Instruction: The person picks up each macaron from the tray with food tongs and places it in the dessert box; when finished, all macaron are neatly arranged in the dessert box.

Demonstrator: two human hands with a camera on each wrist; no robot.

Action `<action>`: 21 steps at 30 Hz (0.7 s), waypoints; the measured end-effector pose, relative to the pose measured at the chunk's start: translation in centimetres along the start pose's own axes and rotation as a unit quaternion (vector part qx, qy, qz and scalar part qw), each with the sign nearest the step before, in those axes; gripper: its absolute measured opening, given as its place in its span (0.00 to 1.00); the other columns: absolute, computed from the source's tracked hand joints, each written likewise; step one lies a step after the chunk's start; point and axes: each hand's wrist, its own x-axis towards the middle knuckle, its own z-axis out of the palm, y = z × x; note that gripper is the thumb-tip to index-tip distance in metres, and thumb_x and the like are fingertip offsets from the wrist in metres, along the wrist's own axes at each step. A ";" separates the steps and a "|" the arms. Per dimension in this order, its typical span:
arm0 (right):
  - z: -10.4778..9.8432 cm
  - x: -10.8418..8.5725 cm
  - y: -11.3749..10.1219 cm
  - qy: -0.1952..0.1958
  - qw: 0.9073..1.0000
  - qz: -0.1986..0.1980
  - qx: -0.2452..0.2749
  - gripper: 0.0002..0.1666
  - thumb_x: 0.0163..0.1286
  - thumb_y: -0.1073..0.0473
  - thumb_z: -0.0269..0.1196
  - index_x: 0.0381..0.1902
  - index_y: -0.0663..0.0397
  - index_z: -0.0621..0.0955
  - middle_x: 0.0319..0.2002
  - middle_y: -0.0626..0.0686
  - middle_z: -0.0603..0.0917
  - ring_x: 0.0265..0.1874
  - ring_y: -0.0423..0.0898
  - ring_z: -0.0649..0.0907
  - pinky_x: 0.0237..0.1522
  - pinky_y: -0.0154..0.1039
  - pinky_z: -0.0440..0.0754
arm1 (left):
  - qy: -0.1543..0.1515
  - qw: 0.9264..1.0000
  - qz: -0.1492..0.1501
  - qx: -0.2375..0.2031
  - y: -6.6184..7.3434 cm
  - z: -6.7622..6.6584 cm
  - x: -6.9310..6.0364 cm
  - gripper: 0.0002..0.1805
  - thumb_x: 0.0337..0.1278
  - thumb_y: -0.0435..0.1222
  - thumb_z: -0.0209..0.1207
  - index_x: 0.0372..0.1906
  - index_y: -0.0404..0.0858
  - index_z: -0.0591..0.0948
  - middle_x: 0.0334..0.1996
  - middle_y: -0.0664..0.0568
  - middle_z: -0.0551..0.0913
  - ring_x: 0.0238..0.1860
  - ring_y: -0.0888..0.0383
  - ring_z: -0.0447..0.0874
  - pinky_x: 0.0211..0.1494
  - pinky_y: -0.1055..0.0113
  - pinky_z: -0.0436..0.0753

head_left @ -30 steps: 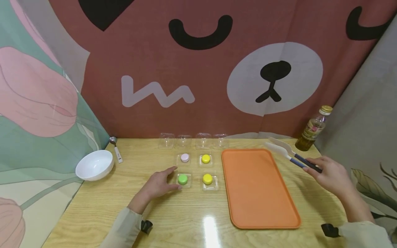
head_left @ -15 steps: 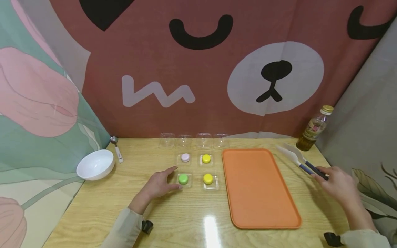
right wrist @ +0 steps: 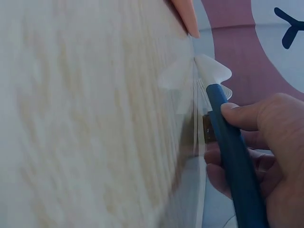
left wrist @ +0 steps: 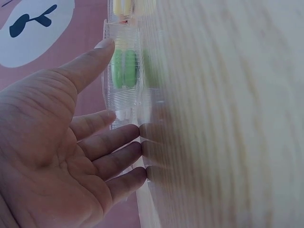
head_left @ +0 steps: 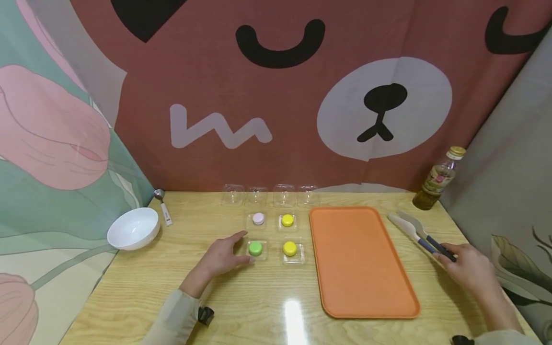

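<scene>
Moved rightward and down since the earliest frame: tongs (head_left: 426,246), from near the far right corner of the orange tray (head_left: 364,261) to beside its right edge, grasped between thumb and curled fingers of the right hand (head_left: 470,268). Unmoved: left hand (head_left: 222,257), released, thumb and forefinger spread about one corner of the clear case (head_left: 264,256) under the green macaron (head_left: 255,248), contact unclear. Nearby, to the right: yellow macaron (head_left: 290,248). From the left wrist only: bare palm, ribbed case wall, macaron in side profile as two seamed halves. From the right wrist only: tongs' white head in profile above a pale reflection (right wrist: 176,78) on the table (head_left: 241,306). From the head only: transparent lids (head_left: 283,195) in a row. Surfaces and shapes: glossy wood grain; round-cornered tray; smooth discs of macaron; white, round bowl (head_left: 133,244); gold-capped bottle (head_left: 438,179).
</scene>
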 end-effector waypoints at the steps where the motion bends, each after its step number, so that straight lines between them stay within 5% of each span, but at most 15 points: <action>1: 0.0 0.0 0.0 -0.007 1.000 0.002 -0.002 0.28 0.65 0.49 0.71 0.51 0.69 0.84 0.42 0.76 0.83 0.39 0.76 0.81 0.28 0.65 0.76 | 0.000 1.000 -0.001 0.000 0.0 0.0 0.0 0.46 0.51 0.54 0.74 0.74 0.44 0.70 0.67 0.39 0.78 0.69 0.42 0.75 0.70 0.46 0.76; 12: 0.3 -0.5 -0.6 -0.038 0.999 0.011 -0.014 0.30 0.66 0.48 0.70 0.54 0.69 0.82 0.42 0.75 0.84 0.41 0.78 0.81 0.30 0.68 0.76 | 0.001 1.000 -0.002 -0.004 -0.1 0.0 -0.1 0.46 0.51 0.53 0.74 0.75 0.45 0.70 0.67 0.40 0.78 0.69 0.42 0.75 0.70 0.46 0.76; 21: -0.1 0.0 -0.7 -0.097 0.995 -0.021 -0.021 0.29 0.68 0.46 0.68 0.52 0.68 0.83 0.31 0.61 0.86 0.28 0.56 0.84 0.26 0.55 0.77 | 0.005 1.000 0.000 -0.004 0.0 0.0 0.0 0.46 0.51 0.53 0.74 0.74 0.44 0.71 0.67 0.40 0.78 0.69 0.42 0.75 0.70 0.46 0.76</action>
